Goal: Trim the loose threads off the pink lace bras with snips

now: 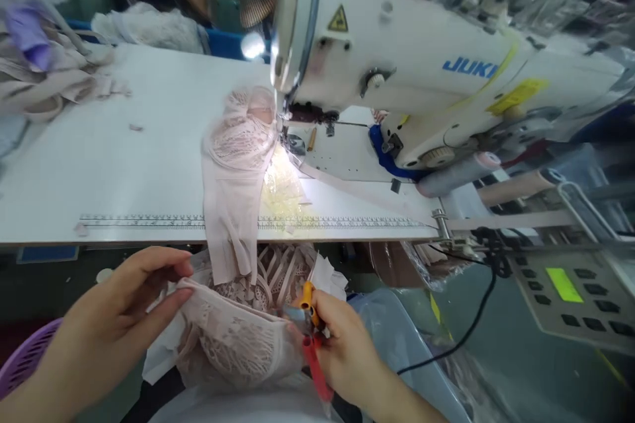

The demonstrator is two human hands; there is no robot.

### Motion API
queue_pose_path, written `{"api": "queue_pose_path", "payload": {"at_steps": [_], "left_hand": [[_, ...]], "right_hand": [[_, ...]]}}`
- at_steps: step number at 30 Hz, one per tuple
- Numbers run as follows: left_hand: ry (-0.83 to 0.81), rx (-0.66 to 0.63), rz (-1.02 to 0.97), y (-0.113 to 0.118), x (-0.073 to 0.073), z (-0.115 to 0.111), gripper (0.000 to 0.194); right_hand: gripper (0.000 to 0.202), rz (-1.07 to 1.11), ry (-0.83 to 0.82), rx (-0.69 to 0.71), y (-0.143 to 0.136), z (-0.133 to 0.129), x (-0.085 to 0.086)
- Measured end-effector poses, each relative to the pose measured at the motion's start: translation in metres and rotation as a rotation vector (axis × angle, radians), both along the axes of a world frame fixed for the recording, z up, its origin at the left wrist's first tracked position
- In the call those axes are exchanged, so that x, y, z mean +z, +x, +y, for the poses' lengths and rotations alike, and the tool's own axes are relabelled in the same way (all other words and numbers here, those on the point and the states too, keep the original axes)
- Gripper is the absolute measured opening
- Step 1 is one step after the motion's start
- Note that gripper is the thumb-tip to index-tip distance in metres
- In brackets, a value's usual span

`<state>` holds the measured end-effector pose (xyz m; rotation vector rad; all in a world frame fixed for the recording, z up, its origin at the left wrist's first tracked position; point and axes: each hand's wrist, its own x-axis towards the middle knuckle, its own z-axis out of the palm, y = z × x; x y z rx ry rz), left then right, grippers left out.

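Observation:
My left hand (124, 317) pinches the upper edge of a beige lace bra piece (238, 344) between thumb and fingers, in front of the table. My right hand (347, 344) is closed around small snips with orange and red handles (313, 344), at the right end of that piece. The blades point left and are partly blurred beside the fabric edge. Another beige lace piece (238, 145) lies on the white table under the sewing machine head, its lower end hanging over the front edge. More lace parts (278, 274) are bunched below the table edge.
The white sewing machine (397, 59) stands over the right of the white table (149, 158). Beige fabric (54, 89) is heaped at the far left. A control panel (570, 291) and black cable are at right, a purple basket (30, 353) at lower left, a clear plastic bin (397, 330) at lower right.

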<state>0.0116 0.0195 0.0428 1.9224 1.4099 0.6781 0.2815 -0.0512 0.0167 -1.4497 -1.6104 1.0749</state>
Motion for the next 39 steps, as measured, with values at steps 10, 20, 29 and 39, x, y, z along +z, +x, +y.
{"api": "queue_pose_path", "payload": {"at_steps": [10, 20, 29, 39], "left_hand": [[0.421, -0.167, -0.292, 0.072, -0.001, -0.002, 0.041], [0.36, -0.356, -0.279, 0.103, -0.002, -0.004, 0.045], [0.207, -0.236, -0.292, 0.109, -0.015, 0.003, 0.032], [-0.598, -0.242, -0.421, 0.12, -0.003, 0.005, 0.029]], "right_hand": [[0.013, 0.063, -0.093, -0.078, 0.015, -0.001, -0.01], [0.022, 0.238, 0.068, 0.016, 0.015, 0.035, 0.05], [0.017, 0.232, 0.153, -0.113, 0.008, 0.043, 0.036], [0.036, 0.274, 0.033, -0.148, 0.01, 0.039, 0.019]]}}
